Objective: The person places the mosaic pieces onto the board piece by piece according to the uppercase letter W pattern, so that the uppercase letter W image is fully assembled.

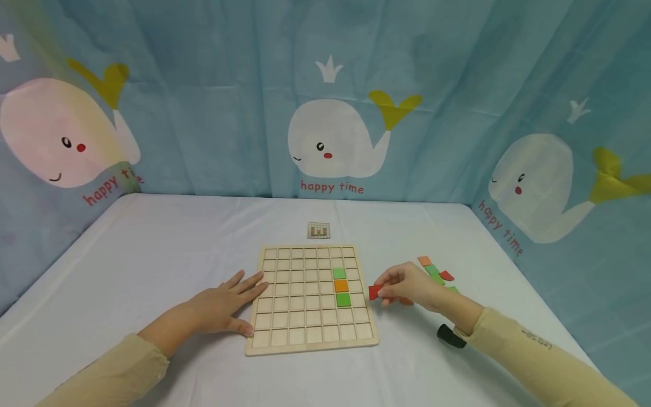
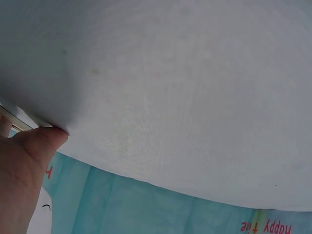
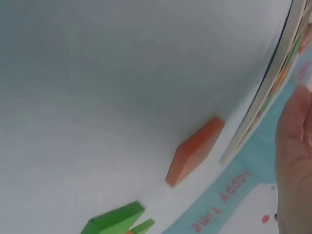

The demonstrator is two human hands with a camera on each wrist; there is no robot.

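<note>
A wooden grid board (image 1: 290, 333) lies on the white table, with a light green tile (image 1: 339, 273), an orange tile (image 1: 341, 286) and a green tile (image 1: 343, 299) stacked in one column of its right half. My right hand (image 1: 407, 285) pinches a red square tile (image 1: 374, 291) between thumb and fingers, just off the board's right edge. At the left edge of the board, my left hand (image 1: 224, 305) rests with spread fingers, its fingertips on the rim. The left wrist view shows the thumb (image 2: 46, 139) against the table beside the board.
Several loose tiles lie right of the board, among them an orange one (image 1: 424, 260) and a red one (image 1: 446, 276). A small pattern card (image 1: 319, 230) sits behind the board. A dark cylindrical object (image 1: 451, 336) is by the right wrist. Whale-print curtains (image 1: 218, 141) enclose the table.
</note>
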